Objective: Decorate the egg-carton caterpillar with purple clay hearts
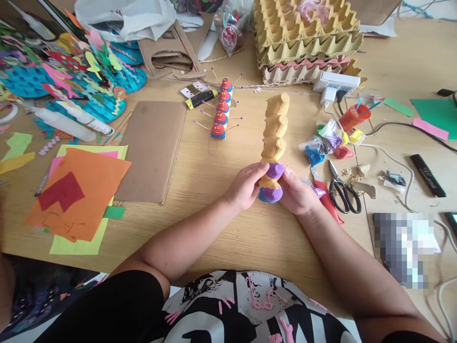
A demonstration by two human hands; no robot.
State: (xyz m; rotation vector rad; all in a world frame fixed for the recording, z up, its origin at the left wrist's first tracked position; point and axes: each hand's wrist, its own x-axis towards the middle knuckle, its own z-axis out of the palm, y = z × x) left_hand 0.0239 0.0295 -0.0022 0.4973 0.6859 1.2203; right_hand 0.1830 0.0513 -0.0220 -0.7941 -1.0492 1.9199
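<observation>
Between my two hands is an egg carton strip [276,125], a row of yellow-tan cups pointing away from me. Purple clay covers two cups at its near end, and blue clay rims the nearest one. My left hand [245,186] closes on the strip's left side, thumb against the upper purple patch. On the other side my right hand [298,190] grips it, thumb at that patch's right edge. The fingers beneath are partly hidden. Beyond my left hand stands a finished-looking caterpillar [222,112] with red faces, blue bases and pin-like feelers.
Scissors [342,188] and clay packets [317,148] lie to the right, near a red cup [353,116] and a power strip [337,82]. Stacked egg trays [307,43] stand behind. Leftward are cardboard [152,147], orange paper [96,181] and blue crafts [132,78].
</observation>
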